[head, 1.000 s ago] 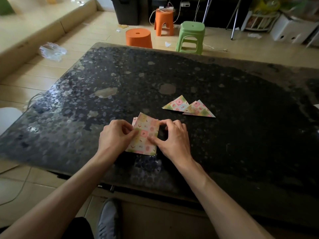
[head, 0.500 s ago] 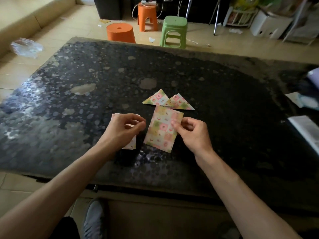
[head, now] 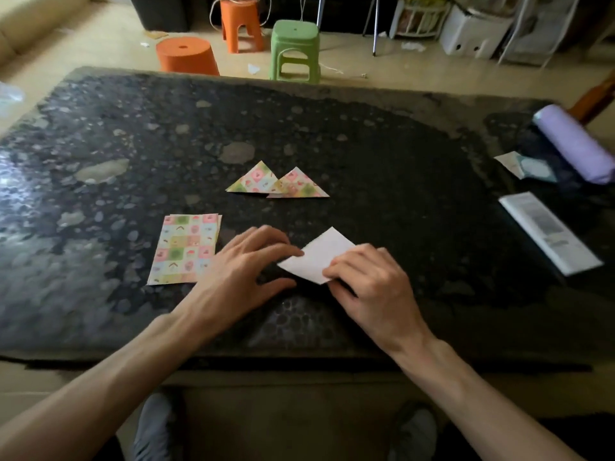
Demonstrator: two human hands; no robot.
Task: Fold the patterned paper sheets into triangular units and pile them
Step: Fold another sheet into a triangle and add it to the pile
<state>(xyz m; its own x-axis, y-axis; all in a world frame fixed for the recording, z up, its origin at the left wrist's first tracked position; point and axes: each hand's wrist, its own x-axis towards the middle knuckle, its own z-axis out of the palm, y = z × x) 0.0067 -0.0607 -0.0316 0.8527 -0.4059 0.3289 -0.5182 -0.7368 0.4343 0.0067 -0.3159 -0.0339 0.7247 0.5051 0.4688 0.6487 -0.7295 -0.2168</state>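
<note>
Flat white paper sheet point(head: 321, 252): right fingers point(head: 346, 266) pinch its near corner; left fingers point(head: 283, 249), spread, touch its left corner.

**White side up**

I see my right grip point(head: 372, 287) pinching the near corner of a sheet point(head: 319, 251) on the desk point(head: 399, 194). My left grip point(head: 246, 271) touches its left corner with straight fingers. The patterned stack point(head: 184, 249) lies to the left, with two overlapping triangles point(head: 256, 181) beyond.
</note>
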